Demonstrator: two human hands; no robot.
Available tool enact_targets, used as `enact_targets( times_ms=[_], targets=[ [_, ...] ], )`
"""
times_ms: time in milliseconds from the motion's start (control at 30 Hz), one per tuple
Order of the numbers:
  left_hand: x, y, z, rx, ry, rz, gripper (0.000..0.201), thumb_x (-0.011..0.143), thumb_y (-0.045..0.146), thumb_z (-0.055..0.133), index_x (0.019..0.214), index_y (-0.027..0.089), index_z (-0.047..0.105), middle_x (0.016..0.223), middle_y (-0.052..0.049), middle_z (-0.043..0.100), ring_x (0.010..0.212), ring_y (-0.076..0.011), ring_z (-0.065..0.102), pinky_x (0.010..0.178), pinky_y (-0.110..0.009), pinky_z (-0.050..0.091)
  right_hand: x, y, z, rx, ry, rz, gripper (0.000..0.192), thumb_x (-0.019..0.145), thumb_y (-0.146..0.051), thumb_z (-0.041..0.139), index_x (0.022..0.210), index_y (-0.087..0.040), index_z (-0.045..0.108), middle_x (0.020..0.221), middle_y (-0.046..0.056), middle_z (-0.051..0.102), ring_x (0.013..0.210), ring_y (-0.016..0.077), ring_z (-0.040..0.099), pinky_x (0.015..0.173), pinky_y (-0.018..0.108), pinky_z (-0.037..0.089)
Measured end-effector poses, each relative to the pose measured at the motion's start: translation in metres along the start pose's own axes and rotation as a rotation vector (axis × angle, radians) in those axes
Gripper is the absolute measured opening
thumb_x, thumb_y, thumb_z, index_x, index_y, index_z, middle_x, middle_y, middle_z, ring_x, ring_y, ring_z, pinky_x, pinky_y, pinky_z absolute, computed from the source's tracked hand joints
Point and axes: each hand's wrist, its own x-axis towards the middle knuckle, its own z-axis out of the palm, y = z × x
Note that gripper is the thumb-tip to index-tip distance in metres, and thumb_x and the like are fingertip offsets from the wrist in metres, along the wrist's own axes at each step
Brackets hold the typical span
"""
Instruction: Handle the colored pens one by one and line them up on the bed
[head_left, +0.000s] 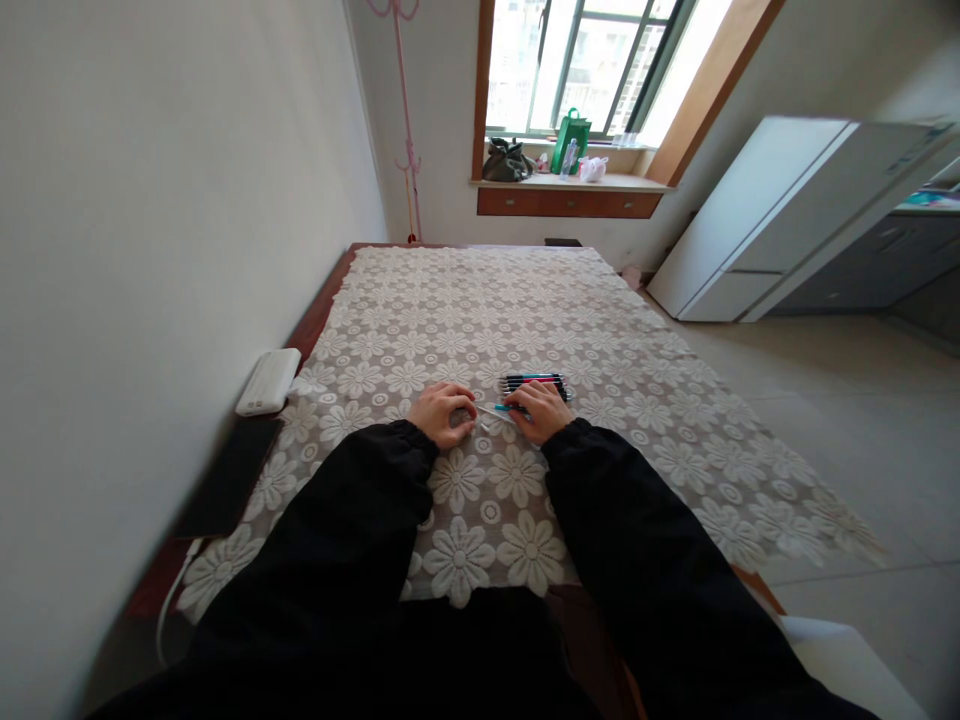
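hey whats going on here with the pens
A person in black sleeves sits at a table covered by a cream floral lace cloth. The right hand holds a thin blue-tipped pen lying across the cloth towards the left hand, which is curled in a loose fist at the pen's other end. Just beyond the right hand lies a row of dark pens. A white power bank sits at the table's left edge.

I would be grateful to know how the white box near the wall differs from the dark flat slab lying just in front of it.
The white box is pale, thick and rounded; the dark slab is black, thin and flat. The white box touches the lace cloth, while the dark slab lies on the bare wooden edge. The slab looks longer. Both lie left of the left hand, out of reach of the right hand.
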Motion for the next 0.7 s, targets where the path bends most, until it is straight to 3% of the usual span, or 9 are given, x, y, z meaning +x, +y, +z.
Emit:
enact_targets(
  times_ms=[233,700],
  targets=[
    [0.0001,-0.0014,0.0005,-0.022,-0.007,0.046,0.033,0.067,0.014,0.062,0.095,0.026,0.072,0.12,-0.002,0.067,0.116,-0.0268,0.056,0.104,-0.045,0.042,-0.0009,0.0022,0.0021,-0.001,0.005,-0.069,0.008,0.089,-0.03,0.066,0.089,-0.023,0.069,0.107,0.006,0.066,0.104,0.0243,0.054,0.091,0.041,0.039],
    [0.0008,0.0004,0.0013,-0.054,0.087,0.12,0.018,0.078,0.02,0.063,0.094,0.024,0.071,0.116,-0.003,0.067,0.112,-0.0237,0.059,0.102,-0.044,0.045,-0.0026,0.0057,0.0101,0.053,-0.046,-0.119,0.007,0.088,-0.026,0.066,0.089,-0.026,0.072,0.125,0.004,0.064,0.12,0.0262,0.05,0.105,0.048,0.035]
  ],
)
